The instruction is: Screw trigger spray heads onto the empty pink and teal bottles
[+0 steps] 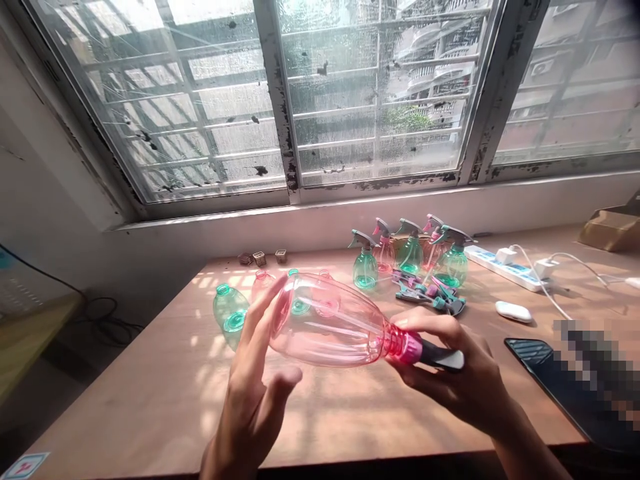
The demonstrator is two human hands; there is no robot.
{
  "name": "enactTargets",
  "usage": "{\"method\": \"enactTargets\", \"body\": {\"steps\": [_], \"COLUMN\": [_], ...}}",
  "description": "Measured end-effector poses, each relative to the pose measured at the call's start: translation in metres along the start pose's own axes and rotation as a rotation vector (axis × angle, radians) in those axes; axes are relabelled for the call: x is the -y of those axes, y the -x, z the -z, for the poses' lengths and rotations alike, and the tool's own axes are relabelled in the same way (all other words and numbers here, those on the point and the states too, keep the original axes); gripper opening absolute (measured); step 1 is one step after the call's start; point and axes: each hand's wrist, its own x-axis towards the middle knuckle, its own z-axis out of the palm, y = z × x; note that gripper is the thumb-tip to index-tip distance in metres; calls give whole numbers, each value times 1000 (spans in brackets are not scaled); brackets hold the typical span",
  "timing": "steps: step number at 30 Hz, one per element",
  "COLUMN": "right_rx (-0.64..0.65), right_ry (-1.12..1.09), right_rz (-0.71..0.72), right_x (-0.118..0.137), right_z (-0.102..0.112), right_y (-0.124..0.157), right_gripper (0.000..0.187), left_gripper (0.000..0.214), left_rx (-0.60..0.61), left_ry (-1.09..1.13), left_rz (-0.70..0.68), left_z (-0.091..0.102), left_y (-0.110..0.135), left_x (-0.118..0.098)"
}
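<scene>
I hold a pink see-through spray bottle (330, 323) sideways above the wooden table (150, 400). My left hand (255, 387) cups its base, with the fingers stretched along the plastic and the thumb under it. My right hand (457, 373) is closed round the pink collar and grey spray head (435, 357) at the bottle's neck. Behind the bottle stand capless green and pink bottles (230, 313). Several finished spray bottles (410, 257) stand at the back, with loose spray heads (430, 297) lying in front of them.
A white power strip (505, 267) with plugs and cables lies at the back right, near a cardboard box (613, 230). A white oval case (513, 311) and a dark phone (560, 380) rest at the right. Small brown pots (260, 257) sit by the window wall.
</scene>
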Motion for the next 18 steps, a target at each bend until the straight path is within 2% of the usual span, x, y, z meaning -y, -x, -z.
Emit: {"method": "enactTargets", "body": {"steps": [3,8,10,14,18], "right_rx": [-20,-49,-61,-74,-70], "right_ry": [-32,-273,-295,-171,-12], "right_rz": [-16,-290,-311,-178,6], "right_x": [1,6,7,6,2], "right_z": [0,-3,-4,-6,-8], "right_y": [-1,-6,-7,-4,0], "right_gripper": [38,13,13,23,35], "left_gripper": [53,65,71,78,67], "left_rx": [-3,55,42,13,-9], "left_ry": [29,71,64,123,142], "left_rz": [33,-23,-56,-6,105], "left_z": [0,1,0,0,2], "left_y": [1,7,8,13,17], "left_x": [0,5,6,7,9]}}
